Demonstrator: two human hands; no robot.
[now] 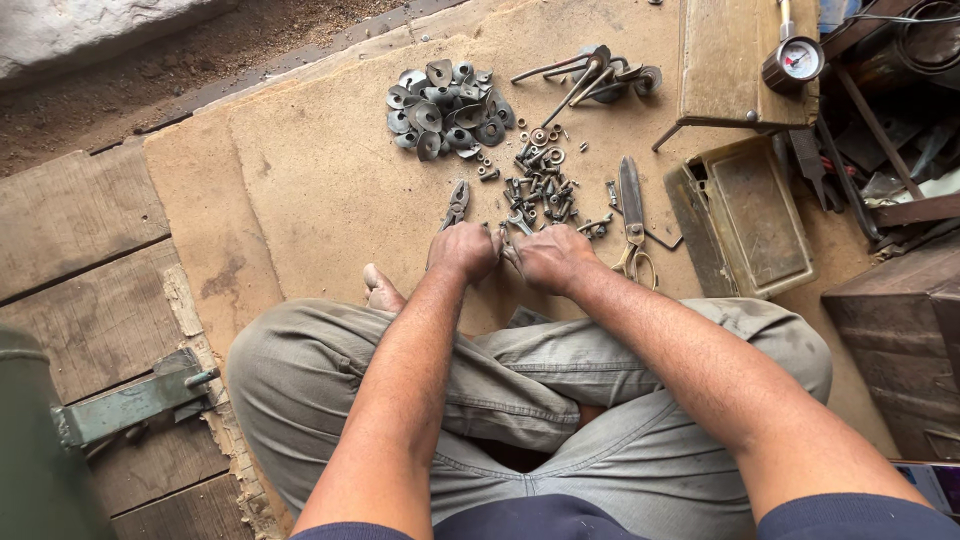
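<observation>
Small metal hardware (511,252) is pinched between the two fists, just on the near side of the scattered pile of bolts and nuts (540,185), which serves as the landmark for everything else. The left hand (464,250) and the right hand (549,258) are brought knuckle to knuckle, fingers curled tight, so that the piece can be gripped from both sides at once; what exactly is clamped there cannot be made out, as it is largely hidden by the fingers, though it may be a bolt with a nut.

The pile is kept directly ahead of the hands, within easy reach of a person seated cross-legged on the mat (300,190). Pliers (457,203) are laid just left of the pile, touching neither hand. A heap of dished washers (448,110) is gathered beyond the pile and to its left, kept apart from the threaded parts. Scissors (633,215) lie just right of the pile, and a shallow metal tray (755,215) is set further right. A pressure gauge (797,60) is seen well beyond and to the right.
</observation>
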